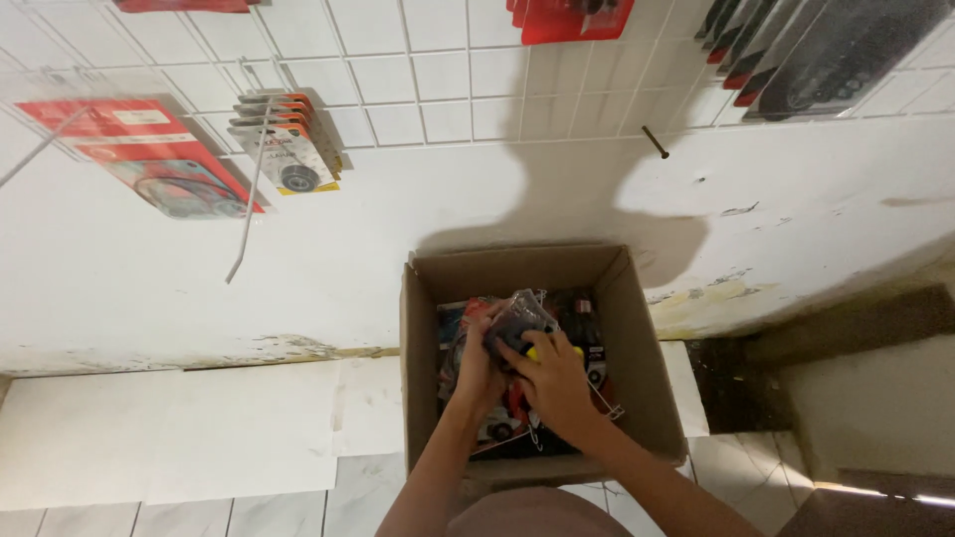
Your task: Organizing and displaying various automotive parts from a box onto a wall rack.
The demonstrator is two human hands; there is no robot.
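Both forearms reach forward into cardboard box on floor. Left hand, right hand meet on clear plastic packet atop packaged goods; fingers curled closed around packet, one hand each side. Packet lies just beyond fingertips, toward wall; long axis unclear.

Matt brown cardboard box holds glossy clear-plastic packets (crinkled, shiny).

both hands inside box on floor, against wall; packets hung above left.
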